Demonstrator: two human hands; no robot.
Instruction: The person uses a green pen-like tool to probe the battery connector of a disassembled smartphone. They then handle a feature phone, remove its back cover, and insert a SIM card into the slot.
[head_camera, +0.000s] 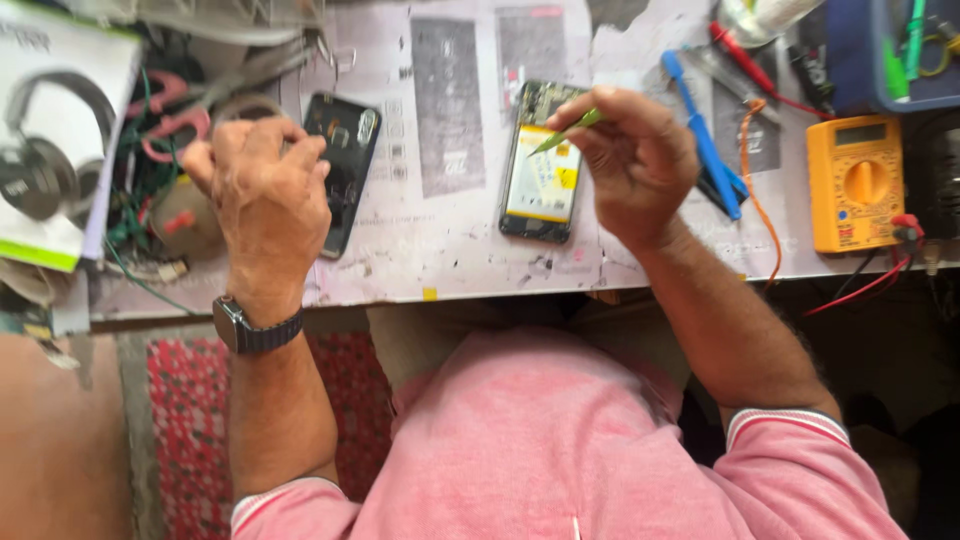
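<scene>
A cluttered repair desk (450, 270), covered with printed paper, is seen from above the seated person, whose pink shirt fills the near edge of the view. Nearest the opened phone (541, 165), which lies back-up and flat on the paper with its yellow battery exposed, is the right hand (630, 160); its grip is pinched closed around a slim green prying tool (565, 131), tip angled down onto the phone's upper part, apparently so the point can work inside. Left of the opened phone lies the black back cover (340, 165), set aside face-up. The left hand (262, 190), a dark watch on its wrist, rests curled over the cover's left edge; its fingers are bent closed, but I cannot tell whether it holds anything. Right of the phone lie a blue tool (703, 140), an orange wire and a yellow multimeter (856, 182). Far left of the phone sits a headphone box (55, 130) beside tangled cables.
</scene>
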